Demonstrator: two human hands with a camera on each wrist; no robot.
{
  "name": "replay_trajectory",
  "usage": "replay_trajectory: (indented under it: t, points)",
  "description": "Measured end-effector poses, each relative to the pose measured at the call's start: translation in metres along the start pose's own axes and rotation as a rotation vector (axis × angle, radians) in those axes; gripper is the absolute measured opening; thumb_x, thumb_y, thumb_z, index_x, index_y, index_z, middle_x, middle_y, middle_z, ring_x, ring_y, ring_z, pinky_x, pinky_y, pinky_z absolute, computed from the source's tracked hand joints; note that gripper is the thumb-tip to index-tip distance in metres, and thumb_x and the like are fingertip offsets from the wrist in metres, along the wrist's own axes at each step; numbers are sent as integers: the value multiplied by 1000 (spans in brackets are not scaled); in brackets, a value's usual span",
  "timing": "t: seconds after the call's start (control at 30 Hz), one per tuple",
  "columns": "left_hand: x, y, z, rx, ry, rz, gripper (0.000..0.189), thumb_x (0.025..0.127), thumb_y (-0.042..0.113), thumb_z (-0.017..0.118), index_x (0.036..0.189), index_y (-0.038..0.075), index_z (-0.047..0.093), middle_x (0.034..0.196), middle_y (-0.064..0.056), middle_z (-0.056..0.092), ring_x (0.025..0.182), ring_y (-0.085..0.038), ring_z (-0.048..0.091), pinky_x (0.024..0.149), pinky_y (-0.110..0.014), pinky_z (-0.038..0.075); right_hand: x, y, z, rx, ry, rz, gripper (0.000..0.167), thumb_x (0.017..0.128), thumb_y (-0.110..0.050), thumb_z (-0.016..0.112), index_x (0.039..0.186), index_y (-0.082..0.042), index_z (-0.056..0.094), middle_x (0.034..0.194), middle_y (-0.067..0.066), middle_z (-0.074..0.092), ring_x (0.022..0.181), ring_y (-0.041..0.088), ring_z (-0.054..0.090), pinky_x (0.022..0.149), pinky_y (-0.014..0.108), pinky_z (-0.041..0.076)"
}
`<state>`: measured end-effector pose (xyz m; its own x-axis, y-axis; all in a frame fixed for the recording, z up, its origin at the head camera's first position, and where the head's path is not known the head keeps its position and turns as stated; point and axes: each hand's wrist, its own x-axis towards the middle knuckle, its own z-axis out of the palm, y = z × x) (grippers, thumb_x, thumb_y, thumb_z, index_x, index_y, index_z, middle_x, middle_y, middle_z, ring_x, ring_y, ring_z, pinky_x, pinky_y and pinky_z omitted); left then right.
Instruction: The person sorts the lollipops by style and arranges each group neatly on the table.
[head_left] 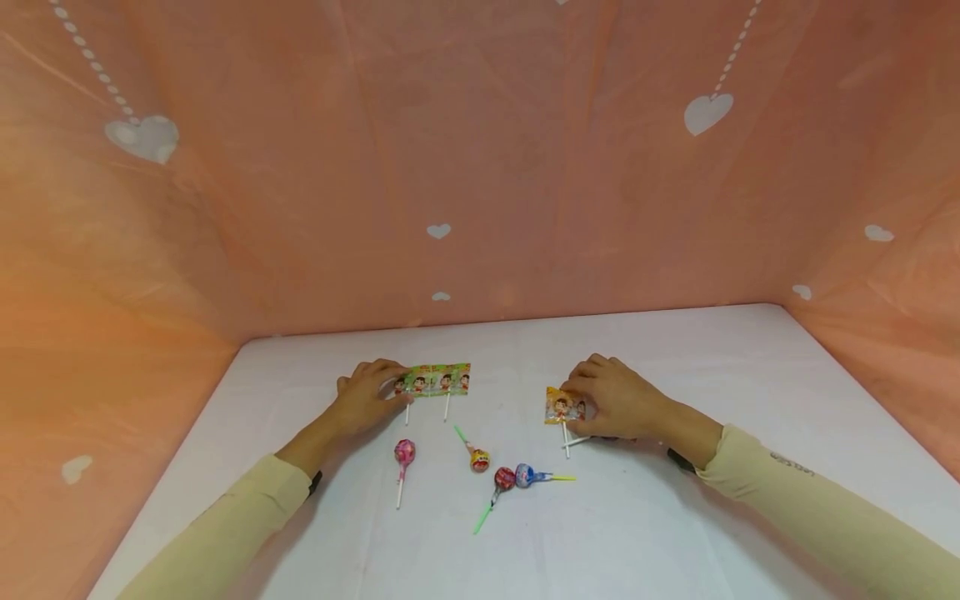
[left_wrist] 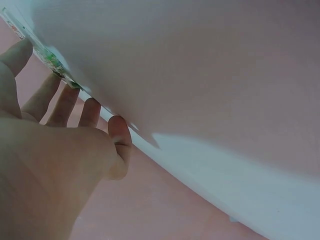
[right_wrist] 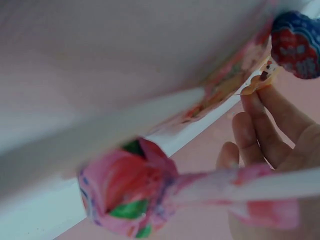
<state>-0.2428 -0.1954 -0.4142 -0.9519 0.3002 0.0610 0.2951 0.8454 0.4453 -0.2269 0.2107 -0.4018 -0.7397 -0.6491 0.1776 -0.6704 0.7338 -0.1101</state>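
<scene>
Left hand: left of the frame's centre, this hand (head_left: 366,402) pinches the left end of the green packets, thumb at the lower edge and fingers at the upper.
Green packets: two flat wrapped lollipops (head_left: 446,380) lie side by side near the centre, white sticks pointing down the frame.
Right hand: right of centre, this hand (head_left: 618,402) grasps the right side of the orange packet (head_left: 558,407), whose white stick also points down the frame.
Crossed stick: a second white stick (head_left: 577,442) crosses the orange packet's; the hand hides most of what it belongs to.
Round lollipops: lower centre, the pink one (head_left: 405,452) stands apart at left; the yellow-and-red one (head_left: 479,461) lies near the red one (head_left: 505,477), whose head is right beside the blue one (head_left: 524,476).
Table edges: the white tabletop (head_left: 750,358) meets the orange-pink backdrop (head_left: 510,183) along a line across mid-frame; its side edges slant toward the lower corners.
Room: a stretch of white lies between the green and orange packets, another between both hands and the far edge; lower centre, the round lollipops crowd the space between the forearms.
</scene>
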Motion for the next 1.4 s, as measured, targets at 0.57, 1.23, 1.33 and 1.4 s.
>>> replay_trajectory:
  t: [0.57,1.23,1.33,1.4]
  points:
    - [-1,1,-2,-8,-4,-5,49,93,33,67,136,10,59,140,-12,55,134,-38,42,89,-54,29,-2,-8,-1,100,-129,92,68,71,-61,79,123,-19,69,116,-3,62,110,18,57,96,44,50]
    - [-1,0,-1,-4,-3,-3,50,93,33,67,137,10,58,142,-12,54,133,-37,42,91,-54,29,-2,-14,0,39,-4,43,54,72,-42,79,118,-14,71,105,-4,71,98,13,62,93,40,50]
    - [-1,0,-1,-3,-9,-3,51,94,33,67,138,10,58,142,-12,54,134,-37,42,90,-54,28,-2,-13,-1,40,7,43,53,72,-40,78,118,-14,72,105,-5,71,98,12,62,92,40,50]
    - [-1,0,-1,-3,-13,-8,51,94,33,67,138,10,58,142,-12,54,134,-37,42,90,-54,28,-2,-12,-3,38,23,39,52,71,-38,77,117,-13,72,105,-5,72,97,13,62,92,39,51]
